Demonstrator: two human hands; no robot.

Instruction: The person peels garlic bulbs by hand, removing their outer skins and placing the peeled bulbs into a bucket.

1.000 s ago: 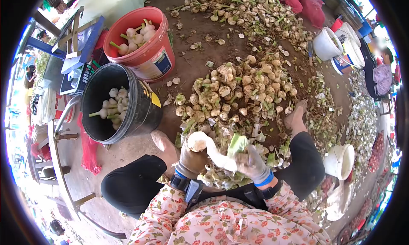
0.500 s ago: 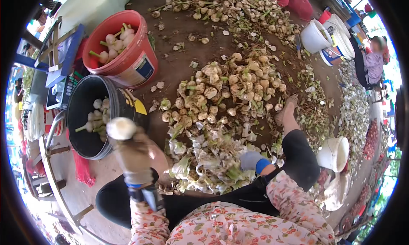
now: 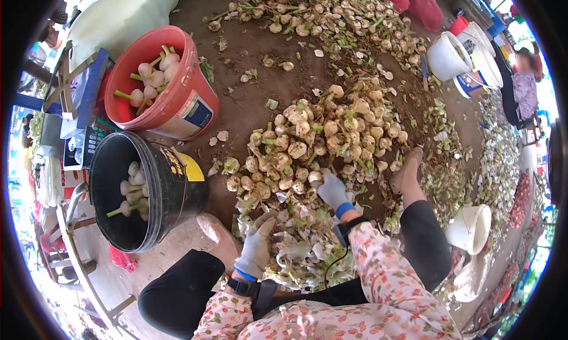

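Note:
My right hand (image 3: 333, 191), in a pale glove, reaches to the near edge of a heap of untrimmed garlic bulbs (image 3: 355, 127). Its fingers close around one garlic bulb (image 3: 315, 177). Lower and to the left, my gloved left hand (image 3: 254, 252) hovers by the pile of garlic skins (image 3: 305, 245), fingers stretched out and nothing visible in them. Beyond it, on the left, a black bucket (image 3: 151, 162) leans over with several clean white garlic bulbs (image 3: 135, 189) inside. A red bucket (image 3: 192, 83) behind it also holds peeled white bulbs with green stems.
Another garlic heap (image 3: 331, 15) spreads across the far floor. White buckets (image 3: 449, 56) stand at the far right, near a seated person (image 3: 523, 88). A white pail (image 3: 469, 229) lies tipped right of my knee. A metal frame (image 3: 83, 269) runs along the left.
My left hand has come back from the black bucket towards my lap, and the white garlic bulb it held is out of it. My right hand has moved forward from the skins onto a bulb.

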